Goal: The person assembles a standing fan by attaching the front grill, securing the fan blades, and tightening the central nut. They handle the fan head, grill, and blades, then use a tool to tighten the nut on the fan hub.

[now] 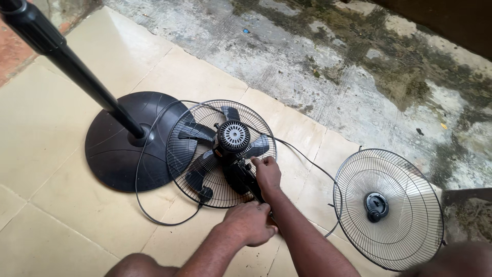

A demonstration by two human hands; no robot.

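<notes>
Fan motor housing [238, 172] lies under right hand [267, 172], beyond left hand [249, 223].

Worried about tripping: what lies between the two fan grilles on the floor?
Head view: a black power cord loops across bare tile between the rear grille and the loose front grille.

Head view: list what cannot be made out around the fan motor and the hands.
- Left hand: closed on itself, so anything gripped is hidden.
- Right hand: its fingers cover part of the fan motor.
- Stand pole: its top is cut off by the frame's upper left edge.
- Loose grille: its hub details are too small to make out.
</notes>
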